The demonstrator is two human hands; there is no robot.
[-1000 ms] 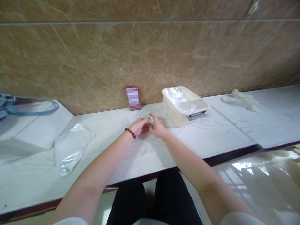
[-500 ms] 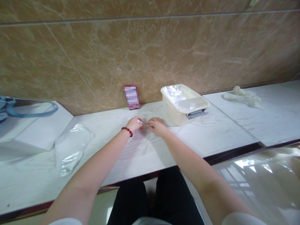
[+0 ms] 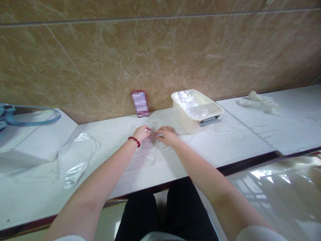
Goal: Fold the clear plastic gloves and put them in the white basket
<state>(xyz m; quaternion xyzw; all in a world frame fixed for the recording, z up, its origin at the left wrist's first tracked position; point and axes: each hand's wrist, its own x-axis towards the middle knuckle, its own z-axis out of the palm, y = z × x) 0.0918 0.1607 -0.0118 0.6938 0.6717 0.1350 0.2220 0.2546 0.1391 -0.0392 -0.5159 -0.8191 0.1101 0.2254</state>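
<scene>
My left hand (image 3: 142,133), with a red bead bracelet at the wrist, and my right hand (image 3: 166,135) rest close together on the white table (image 3: 225,140). Both hands have their fingers curled, pinching the top edge of a thin clear plastic bag (image 3: 150,150) that lies flat on the table in front of me. The bag is nearly see-through and hard to trace. What lies inside it, if anything, I cannot make out.
A cream plastic tub (image 3: 197,109) lined with clear film stands to the right of my hands. A small red and white packet (image 3: 139,103) leans on the marble wall. Another clear bag (image 3: 75,157) lies at the left. Crumpled whitish material (image 3: 259,101) lies far right.
My fingers were stretched out over something red a second ago; now both hands are curled and pinching the clear bag's edge. The red item is out of sight.
</scene>
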